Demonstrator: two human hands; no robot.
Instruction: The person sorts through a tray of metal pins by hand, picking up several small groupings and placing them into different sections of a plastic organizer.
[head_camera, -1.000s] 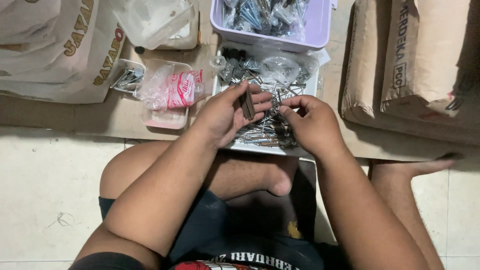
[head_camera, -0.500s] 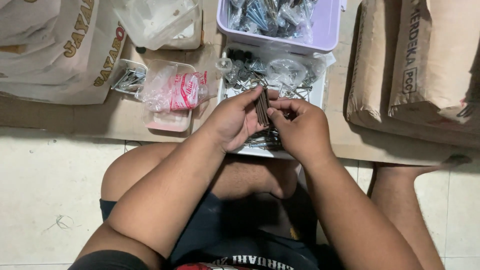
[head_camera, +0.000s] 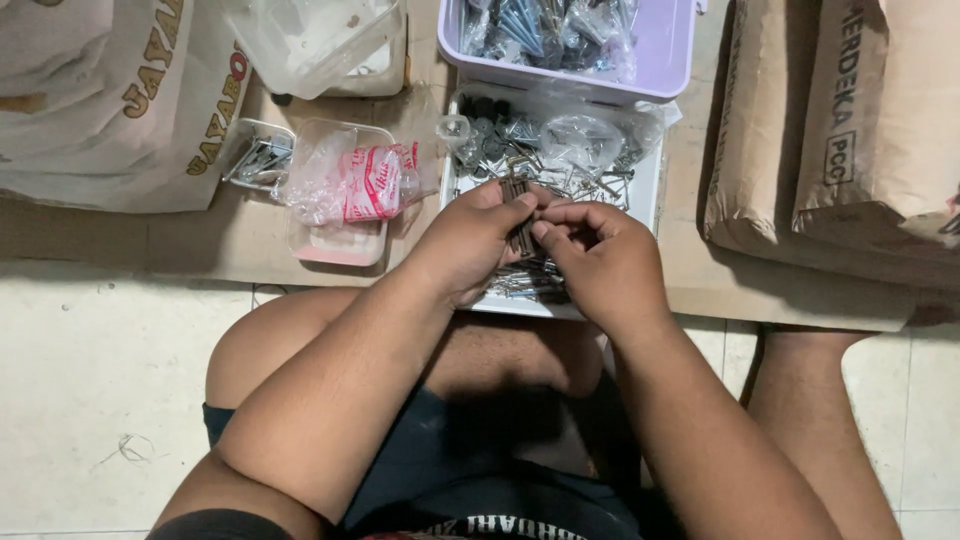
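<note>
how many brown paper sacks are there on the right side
2. One brown paper sack lies just right of the white tray; the other sack lies beside it, running to the frame's right edge. More may lie out of view.

Lilac bin, clear tub, paper sacks, printed bags, pink-labelled packet.
</note>
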